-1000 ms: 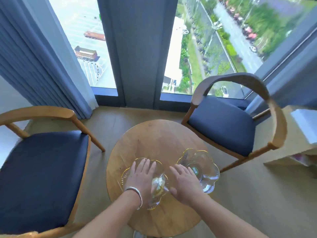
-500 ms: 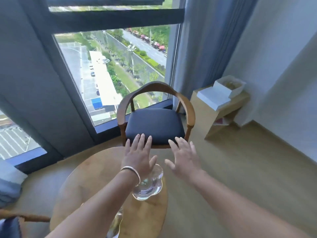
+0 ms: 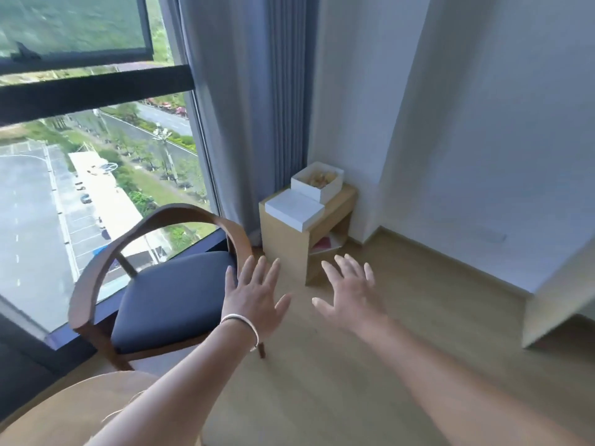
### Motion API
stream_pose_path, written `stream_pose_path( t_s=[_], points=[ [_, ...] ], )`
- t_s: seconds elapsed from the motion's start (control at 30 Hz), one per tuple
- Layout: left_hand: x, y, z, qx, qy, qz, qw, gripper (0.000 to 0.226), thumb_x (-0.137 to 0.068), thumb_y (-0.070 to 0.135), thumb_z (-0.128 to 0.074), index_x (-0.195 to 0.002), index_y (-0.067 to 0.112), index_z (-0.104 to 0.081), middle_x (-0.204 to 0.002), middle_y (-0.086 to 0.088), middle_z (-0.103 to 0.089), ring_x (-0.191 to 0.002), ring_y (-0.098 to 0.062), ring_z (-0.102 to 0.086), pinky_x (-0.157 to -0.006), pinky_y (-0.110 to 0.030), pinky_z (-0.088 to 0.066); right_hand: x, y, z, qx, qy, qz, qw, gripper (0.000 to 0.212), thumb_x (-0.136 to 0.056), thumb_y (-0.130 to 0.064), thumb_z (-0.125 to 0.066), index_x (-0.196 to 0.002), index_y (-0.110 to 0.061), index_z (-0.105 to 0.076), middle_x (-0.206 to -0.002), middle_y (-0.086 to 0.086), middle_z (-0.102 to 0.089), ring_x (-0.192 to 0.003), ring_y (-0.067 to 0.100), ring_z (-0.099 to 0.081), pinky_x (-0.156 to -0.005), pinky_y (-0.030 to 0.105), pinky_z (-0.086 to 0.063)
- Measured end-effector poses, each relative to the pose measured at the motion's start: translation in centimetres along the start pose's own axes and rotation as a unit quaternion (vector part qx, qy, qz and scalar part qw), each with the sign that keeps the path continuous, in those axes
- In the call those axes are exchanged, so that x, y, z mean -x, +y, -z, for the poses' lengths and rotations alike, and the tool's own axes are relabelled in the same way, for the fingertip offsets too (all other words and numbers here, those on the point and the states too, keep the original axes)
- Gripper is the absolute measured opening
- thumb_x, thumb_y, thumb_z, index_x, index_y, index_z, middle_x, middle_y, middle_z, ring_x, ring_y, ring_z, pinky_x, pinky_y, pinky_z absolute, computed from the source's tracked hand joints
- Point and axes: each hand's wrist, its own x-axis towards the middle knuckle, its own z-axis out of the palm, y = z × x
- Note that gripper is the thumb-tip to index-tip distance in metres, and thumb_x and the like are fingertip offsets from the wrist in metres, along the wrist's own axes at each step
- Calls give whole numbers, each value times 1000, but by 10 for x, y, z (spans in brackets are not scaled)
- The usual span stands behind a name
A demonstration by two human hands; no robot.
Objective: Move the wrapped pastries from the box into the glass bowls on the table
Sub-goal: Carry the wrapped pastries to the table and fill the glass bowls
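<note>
At the far left you have the big window (image 3: 96,175), and through it a road and a car park far below. At the bottom left corner you see one part of the round wooden table (image 3: 74,410); the glass bowls do not show in this view.

Next to the right stands the wooden chair (image 3: 167,294) with a dark blue seat, its curved back toward the window. Your left hand (image 3: 254,297) is held out in the air in front of the right edge of this chair. Its fingers are straight and spread, and it holds nothing. A thin white bracelet (image 3: 243,323) sits on this wrist.

Behind the chair, a blue-grey curtain (image 3: 244,101) hangs down to the floor. Just beside the curtain, in the corner, is a small wooden side cabinet (image 3: 289,243). On its top stands the open white box (image 3: 317,181), and inside it you can see the pastries (image 3: 318,179) as pale yellow pieces, too small and blurred to count. The white lid (image 3: 294,209) lies flat on the same top, touching the front of the box.

Your right hand (image 3: 354,294) is also raised over the wooden floor (image 3: 354,397), near the left one but apart from it. Its fingers are spread and relaxed, gripping nothing. Both hands are well apart from the box. At the right is the white wall (image 3: 483,123).
</note>
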Motion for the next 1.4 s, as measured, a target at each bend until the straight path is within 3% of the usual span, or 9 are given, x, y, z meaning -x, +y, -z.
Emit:
stream_pose_path(
  t_s=[0.3,0.63,0.87,1.1,1.4],
  points=[
    [-106,137,-9,4,17,-79,997,72,-91,63,-17,-150,29,5,-160,-4,-6,-146,-24,3,-115,-54,1,-26,170,31,4,4,-87,996,81,-87,-64,-46,-153,-27,-19,-162,6,-14,-149,21,-2,-119,51,1],
    [-237,220,-45,2,17,-145,989,72,-90,65,-16,-150,29,4,-160,-2,-8,-146,-23,3,-113,-52,5,-77,289,28,8,-1,-149,989,82,-86,-65,-47,-154,-28,-17,-163,6,-12,-149,21,0,-120,49,0],
    [-375,272,-74,22,18,-170,985,73,-91,63,-18,-150,27,4,-159,-6,-11,-146,-24,1,-114,-54,1,-171,375,31,31,-21,-187,982,83,-86,-64,-47,-154,-29,-15,-163,5,-11,-149,21,-2,-120,48,-2],
    [-509,289,-78,34,29,-168,985,72,-92,63,-17,-150,28,6,-160,-5,-7,-146,-24,2,-113,-53,4,-281,433,40,56,-23,-194,979,81,-87,-64,-47,-153,-28,-18,-162,6,-16,-148,22,-9,-119,46,-5],
    [-600,241,-95,45,41,-97,993,73,-89,63,-13,-150,27,4,-159,-6,-11,-146,-26,0,-115,-56,-1,-407,442,21,50,-40,-132,989,80,-86,-64,-46,-153,-28,-18,-161,5,-17,-148,22,-10,-120,50,-8]
  ],
)
